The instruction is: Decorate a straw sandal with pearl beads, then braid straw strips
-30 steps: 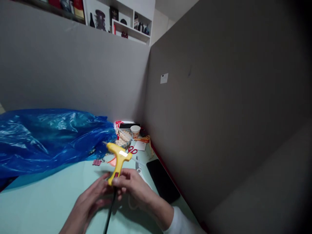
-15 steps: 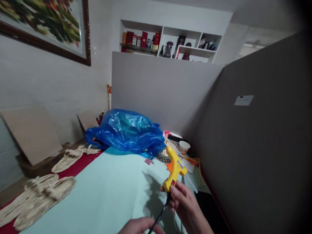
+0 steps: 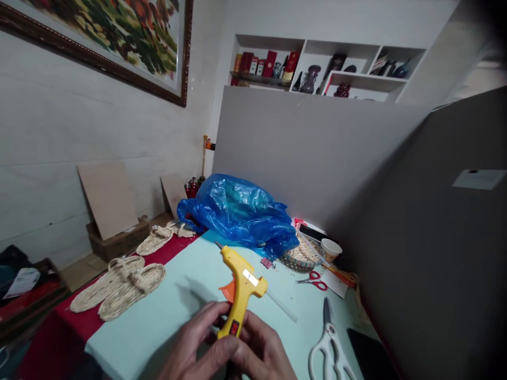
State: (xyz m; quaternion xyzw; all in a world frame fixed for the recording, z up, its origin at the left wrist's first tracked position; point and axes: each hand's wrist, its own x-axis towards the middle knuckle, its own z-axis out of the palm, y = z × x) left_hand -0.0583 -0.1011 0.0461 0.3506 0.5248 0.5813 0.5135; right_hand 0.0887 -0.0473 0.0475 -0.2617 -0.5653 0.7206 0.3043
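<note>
A yellow hot glue gun [image 3: 242,282] is held upright over the table, its nozzle tilted to the upper left. A clear glue stick [image 3: 283,306] pokes out of its back, and an orange trigger [image 3: 228,291] shows at its front. My left hand [image 3: 200,340] is closed about the lower handle from the left. From the other side, my right hand [image 3: 267,345] grips the same handle end, below the red switch [image 3: 234,328]. Both thumbs meet near the base; the cord there is mostly hidden.
White-handled scissors [image 3: 330,343] and a black phone [image 3: 372,351] lie at right. Beyond are red scissors [image 3: 317,281], a woven basket [image 3: 303,258], a paper cup [image 3: 331,249] and a blue plastic bag [image 3: 241,211]. Straw sandals [image 3: 132,290] lie left; grey partitions [image 3: 309,158] stand behind.
The view has swung left, bringing the sandals and picture into sight. My left hand dropped away along the cord, then came back up onto the glue gun's handle beside my right.
</note>
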